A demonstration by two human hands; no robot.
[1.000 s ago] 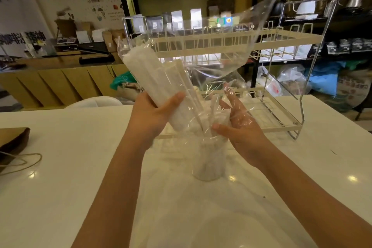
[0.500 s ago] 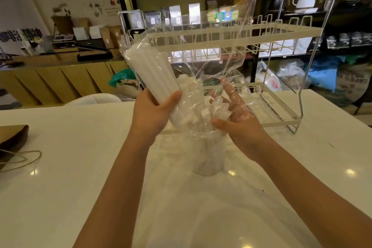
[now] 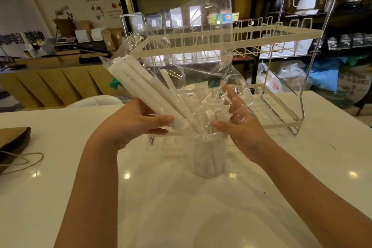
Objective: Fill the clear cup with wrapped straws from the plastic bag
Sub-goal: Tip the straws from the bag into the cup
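A clear cup (image 3: pixel 209 159) stands on the white table (image 3: pixel 60 167), with several wrapped straws upright inside it. Above it hangs a crinkled clear plastic bag (image 3: pixel 203 46) holding a bundle of white wrapped straws (image 3: pixel 141 84) that slants down toward the cup's mouth. My left hand (image 3: pixel 136 125) grips the bag and the lower end of the bundle, thumb on top. My right hand (image 3: pixel 239 125) is at the right of the cup's mouth with straight spread fingers under the bag's film, touching the straw tops.
A cream wire rack (image 3: pixel 277 119) with two tiers stands right behind the cup. A brown paper bag (image 3: pixel 14 139) with cord handles lies at the table's left edge. Dark shelves with packets fill the background.
The straw bundle has slid lower through the bag toward the cup, and more straw ends stand in the cup's mouth. Both hands stay at about the same spots.
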